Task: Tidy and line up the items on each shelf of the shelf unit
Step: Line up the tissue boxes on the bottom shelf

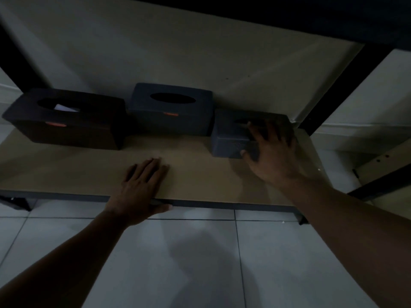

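In dim light, a person's right hand point(270, 152) grips the small tissue box point(231, 138) at three o'clock on the shelf point(89, 167), beside two larger boxes point(171, 110) toward eleven o'clock, while the left hand point(140, 190) lies flat, fingers spread, on the front edge.

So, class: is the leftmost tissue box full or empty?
Not empty: the leftmost tissue box shows white tissue in its oval opening. How full, cannot tell.
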A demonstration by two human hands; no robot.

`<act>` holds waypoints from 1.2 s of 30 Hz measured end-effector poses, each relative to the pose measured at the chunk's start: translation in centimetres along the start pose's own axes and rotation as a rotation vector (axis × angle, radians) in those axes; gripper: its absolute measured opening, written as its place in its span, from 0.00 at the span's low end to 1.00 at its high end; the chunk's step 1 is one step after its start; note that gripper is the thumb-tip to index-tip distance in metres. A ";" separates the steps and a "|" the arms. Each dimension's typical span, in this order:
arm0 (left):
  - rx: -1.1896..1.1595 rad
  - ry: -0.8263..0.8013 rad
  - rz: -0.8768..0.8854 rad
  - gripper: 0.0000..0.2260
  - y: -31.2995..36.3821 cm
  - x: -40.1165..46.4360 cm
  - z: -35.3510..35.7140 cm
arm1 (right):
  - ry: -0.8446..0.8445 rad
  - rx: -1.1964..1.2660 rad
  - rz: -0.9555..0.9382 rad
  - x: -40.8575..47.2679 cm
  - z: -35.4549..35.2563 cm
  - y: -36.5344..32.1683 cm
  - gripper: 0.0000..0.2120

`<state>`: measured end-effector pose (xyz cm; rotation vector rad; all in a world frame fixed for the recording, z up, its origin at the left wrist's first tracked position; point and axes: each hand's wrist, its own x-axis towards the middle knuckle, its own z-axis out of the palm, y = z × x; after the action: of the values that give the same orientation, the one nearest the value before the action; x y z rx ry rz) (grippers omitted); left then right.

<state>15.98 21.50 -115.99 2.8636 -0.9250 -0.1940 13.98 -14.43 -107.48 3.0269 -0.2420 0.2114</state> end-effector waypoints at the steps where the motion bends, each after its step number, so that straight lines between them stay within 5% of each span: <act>1: 0.009 -0.014 -0.006 0.52 0.3 0.1 0.0 | -0.026 0.004 0.022 -0.1 0.5 0.2 0.35; 30: 0.020 -0.058 -0.058 0.52 1.9 1.2 0.5 | -0.090 0.143 0.125 8.5 3.4 -0.5 0.32; 36: 0.003 -0.047 -0.047 0.52 1.7 1.3 0.7 | -0.093 0.097 0.126 7.9 2.6 -1.2 0.38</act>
<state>15.90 19.32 -116.52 2.8972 -0.8670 -0.2653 22.20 -14.70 -109.05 3.1240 -0.4439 0.0948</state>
